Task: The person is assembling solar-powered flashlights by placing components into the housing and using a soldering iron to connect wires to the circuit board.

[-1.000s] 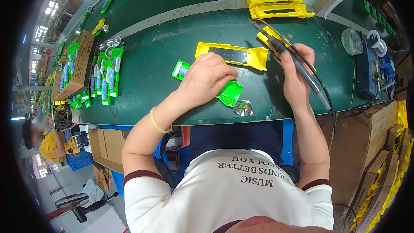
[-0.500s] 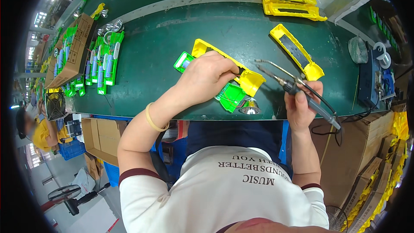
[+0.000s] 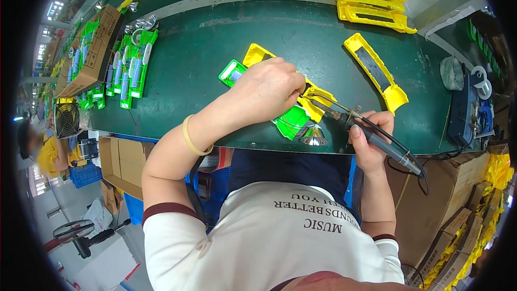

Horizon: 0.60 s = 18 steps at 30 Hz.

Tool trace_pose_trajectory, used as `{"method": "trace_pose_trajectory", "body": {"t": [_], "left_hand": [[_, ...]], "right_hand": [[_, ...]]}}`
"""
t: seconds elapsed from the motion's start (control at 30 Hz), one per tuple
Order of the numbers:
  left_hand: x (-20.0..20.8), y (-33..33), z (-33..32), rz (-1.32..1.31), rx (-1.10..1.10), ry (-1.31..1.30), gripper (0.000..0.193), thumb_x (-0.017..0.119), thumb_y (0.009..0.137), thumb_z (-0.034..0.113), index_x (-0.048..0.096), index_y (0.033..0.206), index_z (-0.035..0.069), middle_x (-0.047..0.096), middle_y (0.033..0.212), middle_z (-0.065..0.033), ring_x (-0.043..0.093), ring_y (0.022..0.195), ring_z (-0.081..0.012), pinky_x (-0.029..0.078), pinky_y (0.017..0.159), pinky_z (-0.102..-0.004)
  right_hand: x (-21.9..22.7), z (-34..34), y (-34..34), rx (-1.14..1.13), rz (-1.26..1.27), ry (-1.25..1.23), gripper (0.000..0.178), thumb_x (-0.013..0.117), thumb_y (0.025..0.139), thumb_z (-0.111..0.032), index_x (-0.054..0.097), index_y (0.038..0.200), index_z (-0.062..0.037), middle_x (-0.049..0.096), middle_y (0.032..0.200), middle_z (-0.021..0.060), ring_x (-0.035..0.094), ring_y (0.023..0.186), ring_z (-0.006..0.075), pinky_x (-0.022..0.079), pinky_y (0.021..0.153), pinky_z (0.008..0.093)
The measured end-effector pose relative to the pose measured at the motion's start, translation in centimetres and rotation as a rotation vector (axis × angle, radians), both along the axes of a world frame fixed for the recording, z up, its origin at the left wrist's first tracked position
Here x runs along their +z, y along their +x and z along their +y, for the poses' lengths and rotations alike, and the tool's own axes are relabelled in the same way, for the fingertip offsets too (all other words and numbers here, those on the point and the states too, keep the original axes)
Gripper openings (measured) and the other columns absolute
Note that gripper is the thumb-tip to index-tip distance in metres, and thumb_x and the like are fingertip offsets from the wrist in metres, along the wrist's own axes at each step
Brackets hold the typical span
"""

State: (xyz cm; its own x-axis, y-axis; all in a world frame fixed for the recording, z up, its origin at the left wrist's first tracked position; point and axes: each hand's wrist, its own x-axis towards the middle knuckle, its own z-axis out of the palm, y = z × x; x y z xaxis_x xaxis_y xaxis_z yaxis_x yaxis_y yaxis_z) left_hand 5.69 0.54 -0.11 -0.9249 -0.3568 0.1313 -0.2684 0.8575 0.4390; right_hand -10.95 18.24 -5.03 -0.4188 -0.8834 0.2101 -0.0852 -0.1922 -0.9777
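Observation:
My left hand (image 3: 269,89) is closed in a pinch over a yellow plastic casing (image 3: 254,54), its fingertips on what seems to be a thin wire, largely hidden. My right hand (image 3: 370,137) grips a grey soldering iron (image 3: 379,144) with a thin metal feed tube along it. The iron's tip reaches the right end of the casing, close to my left fingertips. Beneath my left hand lies a green plastic housing, its right end (image 3: 293,121) and left end (image 3: 231,71) showing. A shiny cone-shaped reflector (image 3: 314,136) rests beside it, near the table's front edge.
Another yellow casing (image 3: 377,70) lies to the right, and several are stacked (image 3: 374,2) behind it. Green housings with batteries (image 3: 132,70) and a cardboard box (image 3: 97,54) stand left. At far right are a blue soldering station (image 3: 463,108) and a solder spool (image 3: 481,81).
My right hand has brought the soldering iron left, so its tip now meets the yellow casing near my left fingertips. My left hand has shifted slightly right. The view has shifted a little.

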Motion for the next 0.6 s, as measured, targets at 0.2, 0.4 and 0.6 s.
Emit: {"method": "trace_pose_trajectory", "body": {"t": [0.2, 0.4, 0.6], "left_hand": [[-0.05, -0.15, 0.15, -0.024, -0.004, -0.053, 0.006, 0.063, 0.070, 0.008, 0.063, 0.074, 0.004, 0.056, 0.068, -0.0081, 0.056, 0.072, -0.0241, 0.046, 0.065, -0.0351], [-0.02, -0.21, 0.16, -0.029, 0.000, -0.078, 0.005, 0.063, 0.070, 0.008, 0.063, 0.074, 0.005, 0.056, 0.068, -0.0076, 0.056, 0.072, -0.0234, 0.047, 0.065, -0.0347], [-0.14, -0.12, 0.13, -0.020, -0.011, -0.074, 0.005, 0.062, 0.070, 0.008, 0.063, 0.074, 0.005, 0.057, 0.068, -0.0075, 0.056, 0.071, -0.0236, 0.047, 0.066, -0.0348]], "right_hand": [[0.31, -0.24, 0.02, 0.009, 0.064, 0.050, 0.030, 0.064, 0.078, -0.005, 0.036, 0.086, -0.0051, 0.054, 0.076, 0.0085, 0.048, 0.065, 0.0092, 0.042, 0.060, 0.0235], [-0.24, 0.02, -0.19, -0.043, 0.014, -0.021, 0.030, 0.066, 0.078, -0.009, 0.037, 0.087, -0.0042, 0.055, 0.078, 0.0087, 0.048, 0.065, 0.0086, 0.042, 0.059, 0.0224], [0.23, -0.23, 0.02, 0.000, 0.026, 0.047, 0.030, 0.066, 0.078, -0.009, 0.037, 0.087, -0.0040, 0.054, 0.077, 0.0080, 0.047, 0.064, 0.0084, 0.041, 0.059, 0.0227]]}}
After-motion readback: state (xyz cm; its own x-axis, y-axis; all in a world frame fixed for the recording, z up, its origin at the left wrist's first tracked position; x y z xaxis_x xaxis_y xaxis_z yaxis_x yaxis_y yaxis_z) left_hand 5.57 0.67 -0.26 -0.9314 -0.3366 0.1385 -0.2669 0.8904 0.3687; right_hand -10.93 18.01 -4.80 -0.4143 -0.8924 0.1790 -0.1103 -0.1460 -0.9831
